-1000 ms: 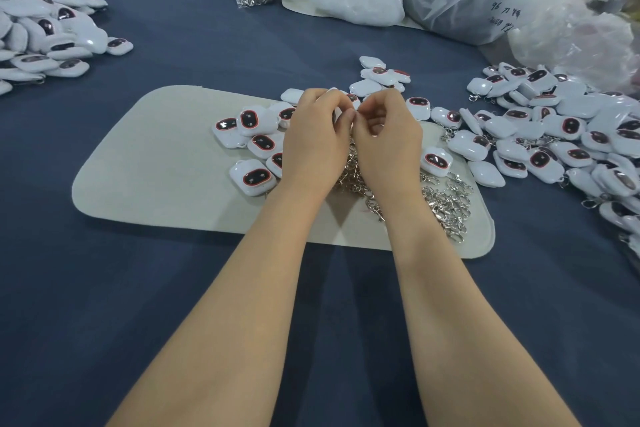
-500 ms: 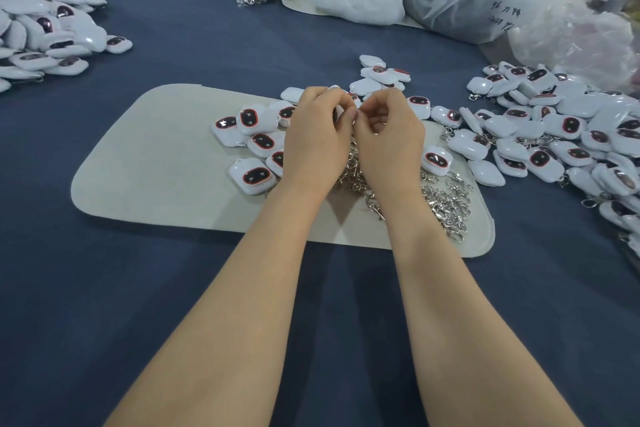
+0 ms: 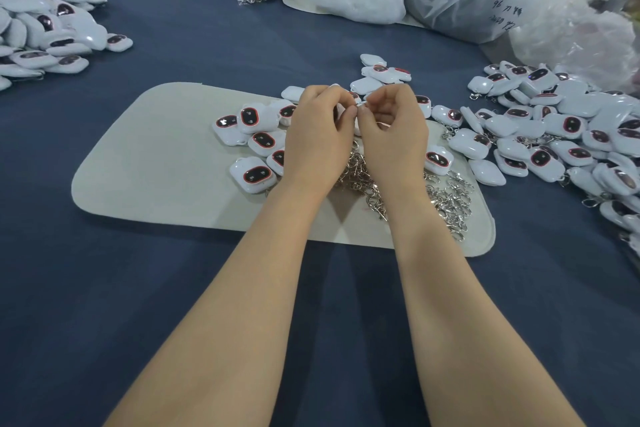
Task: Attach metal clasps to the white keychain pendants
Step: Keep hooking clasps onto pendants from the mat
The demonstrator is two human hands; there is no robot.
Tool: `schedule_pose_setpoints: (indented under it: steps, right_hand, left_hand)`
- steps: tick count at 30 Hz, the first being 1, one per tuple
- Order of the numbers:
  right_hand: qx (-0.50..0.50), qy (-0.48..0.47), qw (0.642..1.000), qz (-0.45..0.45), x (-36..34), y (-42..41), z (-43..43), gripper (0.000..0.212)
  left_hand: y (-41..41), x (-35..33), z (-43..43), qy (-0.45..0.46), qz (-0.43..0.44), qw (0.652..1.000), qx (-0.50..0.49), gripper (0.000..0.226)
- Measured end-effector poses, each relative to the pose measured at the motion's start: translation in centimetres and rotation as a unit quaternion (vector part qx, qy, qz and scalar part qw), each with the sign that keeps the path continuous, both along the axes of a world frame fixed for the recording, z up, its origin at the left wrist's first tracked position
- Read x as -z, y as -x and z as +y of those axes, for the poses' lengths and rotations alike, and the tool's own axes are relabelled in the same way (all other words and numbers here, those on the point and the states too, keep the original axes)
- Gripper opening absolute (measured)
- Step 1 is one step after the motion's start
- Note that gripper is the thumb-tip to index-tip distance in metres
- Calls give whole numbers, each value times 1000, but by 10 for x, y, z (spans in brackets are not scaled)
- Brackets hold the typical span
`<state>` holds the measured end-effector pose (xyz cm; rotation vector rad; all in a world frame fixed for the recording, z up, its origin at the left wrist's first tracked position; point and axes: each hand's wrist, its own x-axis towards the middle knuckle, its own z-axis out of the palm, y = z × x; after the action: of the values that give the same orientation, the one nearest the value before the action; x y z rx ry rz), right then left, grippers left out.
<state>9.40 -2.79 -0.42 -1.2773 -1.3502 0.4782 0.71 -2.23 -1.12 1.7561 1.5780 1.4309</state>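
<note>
Steadily: seat the clasp at your fingertips

Your left hand [image 3: 317,139] and right hand [image 3: 393,139] meet thumb to thumb above the beige mat [image 3: 156,166], and both have their fingers curled. The left grips a white pendant [image 3: 339,113], mostly hidden in its fingers. The right pinches what looks like a metal clasp [image 3: 357,103] right where the thumbs touch, though it is too small to tell whether the ring is through the pendant's loop yet.

Work at the fingertips, not with the wrists. Hold the pendant fixed and let only the right thumb and forefinger turn the ring through. Tilt the joint toward you so you can see it close fully before letting go.

The loose clasps [image 3: 446,204] lie under your right wrist, and the bare pendants [image 3: 258,146] sit just left. Take one of each at a time, so chains do not tangle.
</note>
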Motion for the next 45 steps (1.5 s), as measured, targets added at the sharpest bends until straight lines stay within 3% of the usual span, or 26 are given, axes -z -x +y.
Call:
schedule_pose_setpoints:
  steps: [16, 28, 34, 45]
  right_hand:
    - [24, -5, 997, -76, 2, 0, 0, 12]
    - [17, -30, 998, -49, 0, 3, -2, 21]
    - [15, 3, 999, -48, 1, 3, -2, 15]
    - [16, 18, 998, -53, 4, 5, -1, 11]
  left_hand:
    - [1, 0, 0, -3, 11, 1000, 3, 10]
    - [0, -1, 0, 16, 4, 1000, -2, 9]
    - [0, -4, -2, 35, -40, 999, -2, 13]
    - [1, -1, -1, 33, -18, 999, -18, 13]
